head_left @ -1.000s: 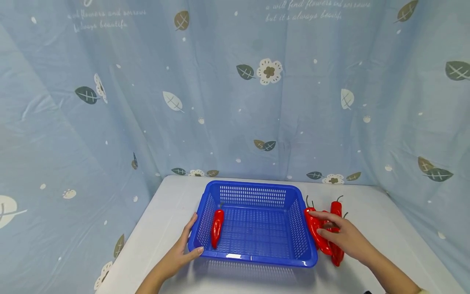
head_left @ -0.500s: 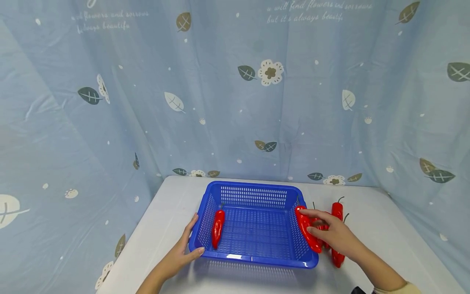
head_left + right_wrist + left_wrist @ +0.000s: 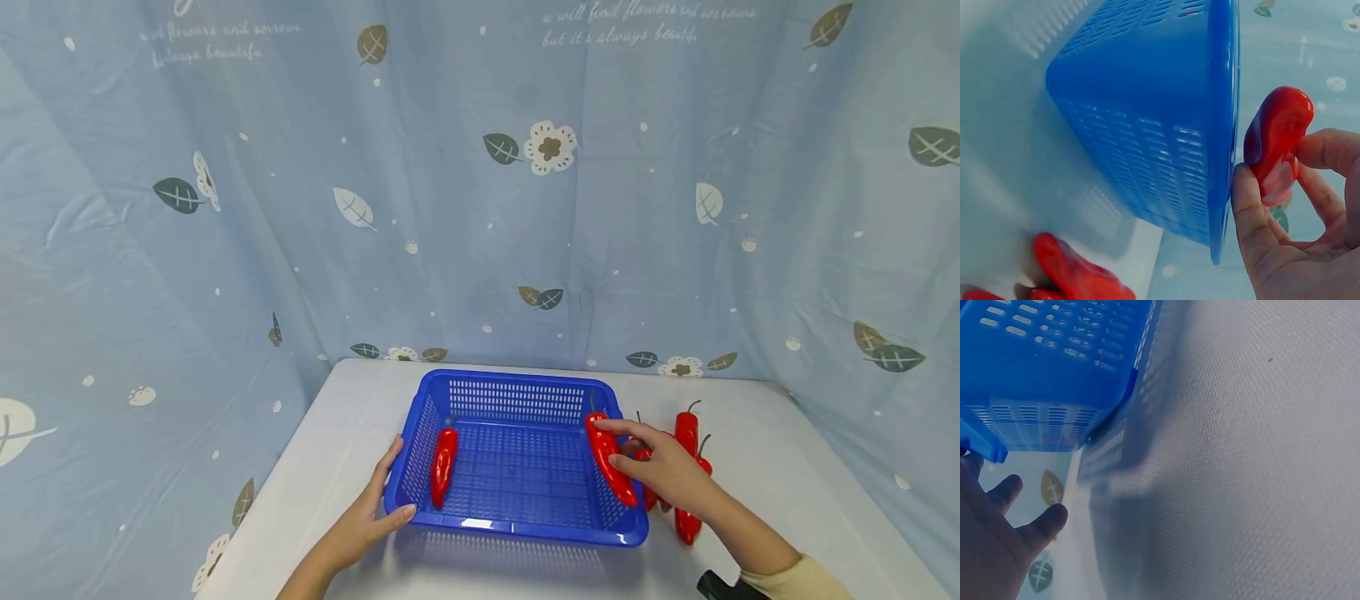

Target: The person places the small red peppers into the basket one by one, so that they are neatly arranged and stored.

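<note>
My right hand (image 3: 670, 468) pinches a red chili pepper (image 3: 609, 460) between thumb and fingers, above the right rim of the blue plastic basket (image 3: 517, 527). In the right wrist view this pepper (image 3: 1282, 134) is beside the basket's rim. Inside the basket, another red pepper (image 3: 444, 467) lies along the left wall. My left hand (image 3: 365, 521) rests against the basket's front left corner, its thumb on the rim. Two of its fingers stick out straight, away from the basket wall, in the left wrist view; the other fingertips are partly hidden.
Several more red peppers (image 3: 686, 429) lie on the white table (image 3: 780, 467) to the right of the basket, partly covered by my right hand. A blue patterned curtain (image 3: 480, 208) hangs behind and at both sides of the table.
The right hand has carried the pepper leftward from the pile to over the basket's right side. My left hand and the basket have stayed in place.
</note>
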`<action>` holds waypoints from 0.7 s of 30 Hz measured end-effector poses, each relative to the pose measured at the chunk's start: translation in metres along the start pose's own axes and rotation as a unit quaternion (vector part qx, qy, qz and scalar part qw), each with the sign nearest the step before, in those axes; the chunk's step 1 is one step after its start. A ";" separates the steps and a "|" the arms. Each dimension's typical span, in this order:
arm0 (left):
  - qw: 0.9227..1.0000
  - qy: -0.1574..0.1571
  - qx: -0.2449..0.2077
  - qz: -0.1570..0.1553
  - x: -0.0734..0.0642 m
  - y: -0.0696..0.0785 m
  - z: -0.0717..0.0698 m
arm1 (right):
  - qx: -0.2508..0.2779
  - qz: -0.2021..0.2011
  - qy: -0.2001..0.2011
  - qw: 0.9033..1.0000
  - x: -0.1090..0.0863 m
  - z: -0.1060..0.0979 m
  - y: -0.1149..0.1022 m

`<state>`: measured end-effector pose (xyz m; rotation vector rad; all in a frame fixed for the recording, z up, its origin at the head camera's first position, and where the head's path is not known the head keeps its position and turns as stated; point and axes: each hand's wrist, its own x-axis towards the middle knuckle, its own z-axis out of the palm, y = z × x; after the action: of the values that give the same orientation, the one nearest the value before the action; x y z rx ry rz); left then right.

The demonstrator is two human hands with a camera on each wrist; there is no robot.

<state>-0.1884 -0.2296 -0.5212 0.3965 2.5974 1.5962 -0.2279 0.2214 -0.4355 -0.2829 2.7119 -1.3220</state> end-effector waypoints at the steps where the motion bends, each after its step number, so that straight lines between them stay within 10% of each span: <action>1: 1.000 0.000 -0.001 0.000 0.000 0.000 0.000 | -0.002 -0.001 0.002 1.000 0.001 0.001 -0.001; 21: 1.000 -0.002 -0.011 -0.005 -0.001 0.002 0.000 | 0.005 -0.038 -0.013 0.999 0.024 0.020 -0.015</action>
<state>-0.1871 -0.2289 -0.5191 0.3852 2.5723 1.6171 -0.2457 0.1921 -0.4362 -0.4031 2.6971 -1.3418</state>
